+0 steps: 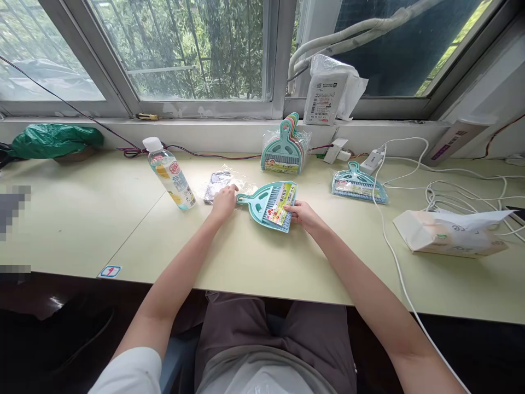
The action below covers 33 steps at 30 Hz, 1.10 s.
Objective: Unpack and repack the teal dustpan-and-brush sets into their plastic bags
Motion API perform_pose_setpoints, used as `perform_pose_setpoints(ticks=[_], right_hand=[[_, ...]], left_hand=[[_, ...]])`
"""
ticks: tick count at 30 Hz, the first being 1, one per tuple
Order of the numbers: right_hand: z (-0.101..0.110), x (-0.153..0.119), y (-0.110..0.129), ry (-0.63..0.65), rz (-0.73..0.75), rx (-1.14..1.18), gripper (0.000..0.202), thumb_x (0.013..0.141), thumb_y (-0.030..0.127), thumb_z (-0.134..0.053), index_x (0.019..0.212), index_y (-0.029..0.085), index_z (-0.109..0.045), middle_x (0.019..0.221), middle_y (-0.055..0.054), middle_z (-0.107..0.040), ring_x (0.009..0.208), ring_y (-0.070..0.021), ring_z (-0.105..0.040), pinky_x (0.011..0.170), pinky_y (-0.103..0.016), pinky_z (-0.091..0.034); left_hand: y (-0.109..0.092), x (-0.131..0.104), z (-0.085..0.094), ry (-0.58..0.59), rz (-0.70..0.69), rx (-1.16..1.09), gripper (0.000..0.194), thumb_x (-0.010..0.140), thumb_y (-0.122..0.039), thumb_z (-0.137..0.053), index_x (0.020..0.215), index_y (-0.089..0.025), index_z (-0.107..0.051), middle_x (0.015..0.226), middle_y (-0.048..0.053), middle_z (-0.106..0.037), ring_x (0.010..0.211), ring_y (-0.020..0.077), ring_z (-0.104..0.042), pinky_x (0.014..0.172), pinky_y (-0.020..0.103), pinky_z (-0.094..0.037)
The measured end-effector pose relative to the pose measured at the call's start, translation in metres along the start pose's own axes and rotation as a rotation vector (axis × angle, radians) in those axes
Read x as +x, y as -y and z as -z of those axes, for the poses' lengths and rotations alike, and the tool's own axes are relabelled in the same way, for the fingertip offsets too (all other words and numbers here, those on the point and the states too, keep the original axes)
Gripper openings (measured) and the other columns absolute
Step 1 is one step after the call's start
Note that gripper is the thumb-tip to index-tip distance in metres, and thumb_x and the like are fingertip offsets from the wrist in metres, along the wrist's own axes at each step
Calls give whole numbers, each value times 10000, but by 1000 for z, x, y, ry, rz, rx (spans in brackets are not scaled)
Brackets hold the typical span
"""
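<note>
A teal dustpan and brush set [259, 206] with a yellow-green label is held just above or on the table, its handle pointing left. My left hand [224, 202] is at the handle end, fingers closed near its tip; whether it grips the handle is unclear. My right hand [304, 215] pinches the bristle and label side. Behind the left hand lies a clear plastic bag [217, 183] with something dark inside. Several wrapped dustpan sets [283, 152] stand upright against the wall, and another wrapped set [355, 185] lies to the right.
A bottle [172, 178] with a white cap stands left of my left hand. A tissue pack [451, 235] and loose white cables [455, 200] are at right. One cable hangs over the front edge. A green bag [55, 139] sits at back left.
</note>
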State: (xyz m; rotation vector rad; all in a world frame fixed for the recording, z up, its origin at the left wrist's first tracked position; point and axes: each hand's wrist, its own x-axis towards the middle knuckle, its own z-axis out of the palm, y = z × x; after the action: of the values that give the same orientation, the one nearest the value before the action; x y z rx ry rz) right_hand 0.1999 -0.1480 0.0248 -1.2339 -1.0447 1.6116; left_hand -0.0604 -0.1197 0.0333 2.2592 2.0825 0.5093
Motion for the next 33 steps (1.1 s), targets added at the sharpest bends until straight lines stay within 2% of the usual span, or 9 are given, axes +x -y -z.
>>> perform_pose_setpoints(ticks=[5,9,14,18,22,27,33], right_hand=[[1,3,-3,3,-1,7,132,774,126,-626,900,147,-656,922,-79,-742,753,-167,-707,661,-262,-579],[0,1,-2,0,11,2,128,772,131,-630,895,149,-660,920,-75,-741,760,-165,-706,666,-259,-579],[-4,-6,3,-6,41,26,105,782,133,-620,880,154,-649,895,-66,-741,729,-154,-700,654,-254,-577],[-7,-10,6,4,62,40,115,799,136,-602,905,153,-643,921,-69,-737,745,-153,-698,671,-259,-575],[-8,-10,4,-21,102,40,140,806,156,-603,943,150,-634,967,-76,-727,789,-163,-697,709,-279,-578],[-12,-8,-1,-34,160,21,160,789,164,-619,948,162,-627,1004,-75,-711,838,-185,-690,726,-319,-586],[-22,-12,-4,37,214,-8,222,742,269,-696,938,188,-630,976,-60,-709,848,-205,-684,731,-350,-586]], left_hand=[[3,1,-2,39,-5,-33,279,893,-103,-359,1096,-200,-526,1087,106,-622,1012,248,-575,855,360,-397],[5,2,-4,13,17,-98,301,881,-81,-374,1107,-212,-524,1043,91,-636,1012,236,-575,816,329,-405],[6,6,0,-83,120,-210,256,883,-124,-412,1070,-238,-543,995,60,-654,937,231,-596,750,313,-411],[4,8,4,-236,161,-274,325,872,-107,-407,1154,-247,-488,917,27,-661,858,208,-606,729,298,-407],[-2,5,4,-321,66,-225,316,888,-113,-387,1160,-250,-473,925,28,-645,834,188,-600,692,276,-395],[-14,-3,0,-296,-35,-190,287,903,-125,-382,1143,-247,-482,925,37,-628,849,189,-588,690,273,-394],[-30,-12,-4,-270,-146,-212,287,929,-154,-359,1188,-233,-451,975,48,-617,915,186,-576,749,286,-411]])
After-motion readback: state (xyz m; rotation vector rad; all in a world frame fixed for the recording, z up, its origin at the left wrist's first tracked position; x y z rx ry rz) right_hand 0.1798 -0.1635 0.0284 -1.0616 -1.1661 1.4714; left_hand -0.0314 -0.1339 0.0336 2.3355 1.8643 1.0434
